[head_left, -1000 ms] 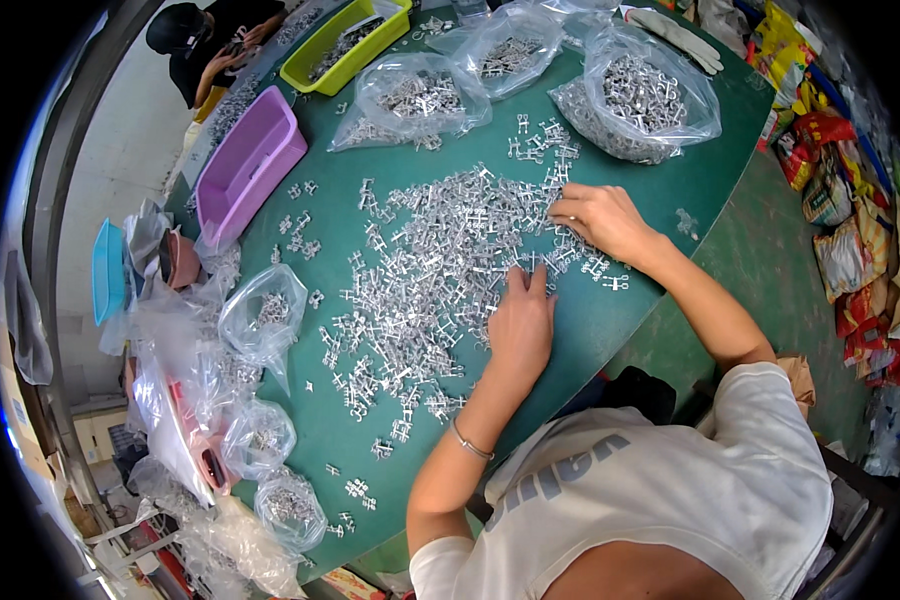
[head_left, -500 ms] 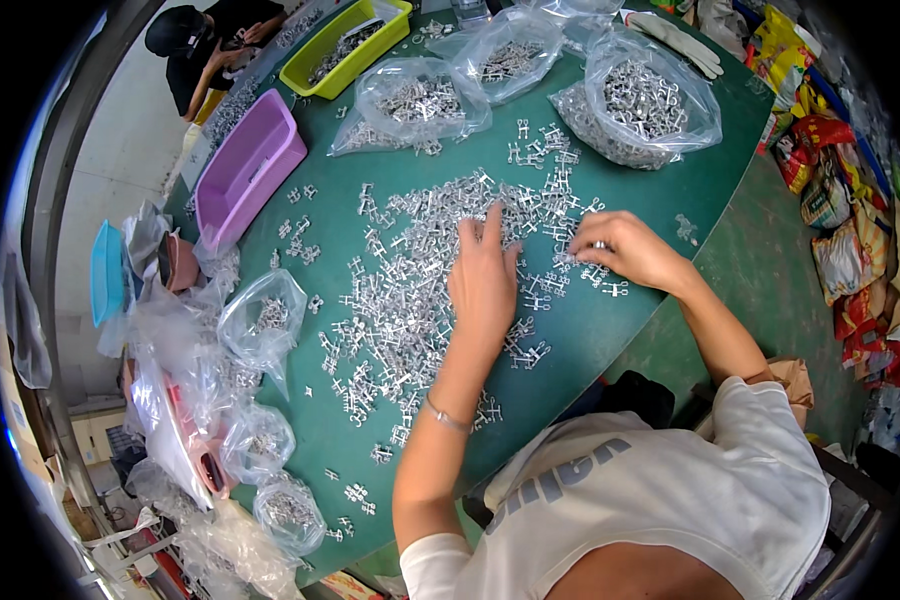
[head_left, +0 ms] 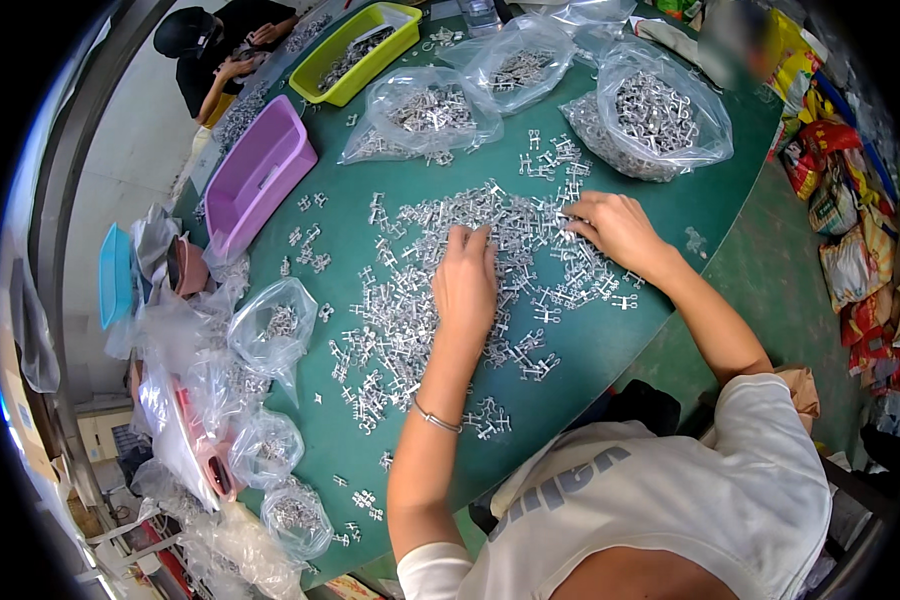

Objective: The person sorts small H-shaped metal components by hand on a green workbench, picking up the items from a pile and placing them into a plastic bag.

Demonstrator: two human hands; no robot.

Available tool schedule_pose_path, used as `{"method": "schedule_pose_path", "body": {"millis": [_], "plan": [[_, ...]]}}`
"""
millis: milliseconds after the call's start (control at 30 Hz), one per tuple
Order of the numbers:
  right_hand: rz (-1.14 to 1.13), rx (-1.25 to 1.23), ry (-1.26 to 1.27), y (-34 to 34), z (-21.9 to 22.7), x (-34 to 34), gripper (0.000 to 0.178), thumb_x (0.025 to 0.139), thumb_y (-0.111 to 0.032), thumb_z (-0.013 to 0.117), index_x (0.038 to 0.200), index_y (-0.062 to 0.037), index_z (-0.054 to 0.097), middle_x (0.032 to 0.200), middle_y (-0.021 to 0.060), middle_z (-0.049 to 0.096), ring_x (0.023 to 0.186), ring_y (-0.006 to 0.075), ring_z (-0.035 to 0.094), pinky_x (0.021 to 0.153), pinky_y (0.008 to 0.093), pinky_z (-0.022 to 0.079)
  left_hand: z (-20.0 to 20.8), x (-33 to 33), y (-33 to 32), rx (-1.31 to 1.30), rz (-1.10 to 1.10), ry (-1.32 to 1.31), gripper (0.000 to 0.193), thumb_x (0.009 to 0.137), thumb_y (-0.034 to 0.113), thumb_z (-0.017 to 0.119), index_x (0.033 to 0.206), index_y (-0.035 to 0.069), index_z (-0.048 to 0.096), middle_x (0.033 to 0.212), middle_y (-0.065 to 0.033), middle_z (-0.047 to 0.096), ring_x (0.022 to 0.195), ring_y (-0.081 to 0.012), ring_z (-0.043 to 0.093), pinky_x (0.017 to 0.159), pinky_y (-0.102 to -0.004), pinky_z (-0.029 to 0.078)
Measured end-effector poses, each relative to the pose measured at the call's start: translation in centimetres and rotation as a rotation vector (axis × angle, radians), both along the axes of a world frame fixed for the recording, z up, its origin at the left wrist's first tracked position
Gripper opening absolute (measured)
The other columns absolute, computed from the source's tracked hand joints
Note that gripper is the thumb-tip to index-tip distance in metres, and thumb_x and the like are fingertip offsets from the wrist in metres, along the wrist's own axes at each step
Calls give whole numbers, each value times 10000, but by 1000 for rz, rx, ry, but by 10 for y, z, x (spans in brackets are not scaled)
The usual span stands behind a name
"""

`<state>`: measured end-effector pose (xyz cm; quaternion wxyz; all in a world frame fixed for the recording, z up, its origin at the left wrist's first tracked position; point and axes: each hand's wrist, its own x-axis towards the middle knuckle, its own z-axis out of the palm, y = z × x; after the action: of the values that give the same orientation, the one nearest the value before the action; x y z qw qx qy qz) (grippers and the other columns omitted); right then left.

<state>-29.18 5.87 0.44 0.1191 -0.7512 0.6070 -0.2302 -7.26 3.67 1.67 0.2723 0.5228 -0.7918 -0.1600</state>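
Metal pieces [head_left: 400, 315] lie in a loose, silvery heap on the green bench [head_left: 692, 195], right in front of the seated person; its low, spread shape seems to suit fingers dipping in from above. From where I stand, the left hand [head_left: 465, 290] is over the middle of the heap, fingers bent down among the bits, but its own back hides the grip and I can't tell whether anything is caught. The right hand [head_left: 618, 230] is at the heap's right side, thumb and fingertips drawn close, as such small bits would call for, though I can't make out whether one sits between them. Beyond the heap, plastic bags [head_left: 708, 130] hold more metal bits, their mouths gaping, presumably so the contents are easy to get at. Beyond the heap and to its left are a purple tray [head_left: 235, 195] and, farther off, a yellow-green bin [head_left: 370, 76] with small metal parts inside; stiff walls likely keep loose bits from straying. Smaller clear bags [head_left: 270, 350] sit left of the heap, probably there to give the arms room. Farthest beyond the heap, to its left, another person [head_left: 220, 60] in dark clothes bends over something.
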Motion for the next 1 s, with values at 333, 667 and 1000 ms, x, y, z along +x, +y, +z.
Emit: {"method": "schedule_pose_path", "body": {"millis": [333,667,1000], "plan": [[-62,-8,-325,0,22,-1,208,795,-208,623,909,-34,641,821,132,631,758,317,602,670,390,469,4,1,31,61,-269,-303,195,726,27,567,919,10,592,978,-126,489,878,-280,543,643,-387,506],[-50,370,-769,-28,23,7,189,784,-171,644,825,14,639,706,74,633,631,144,566,609,316,459,9,13,24,64,-18,-76,210,814,62,546,1020,45,583,984,-129,528,725,-332,594,613,-407,481],[-49,542,-986,-10,26,1,156,826,-145,622,784,5,625,587,9,522,472,33,402,422,199,293,2,8,15,39,-59,120,292,771,18,628,1056,-5,569,838,-141,526,596,-245,513,568,-330,429]]}}
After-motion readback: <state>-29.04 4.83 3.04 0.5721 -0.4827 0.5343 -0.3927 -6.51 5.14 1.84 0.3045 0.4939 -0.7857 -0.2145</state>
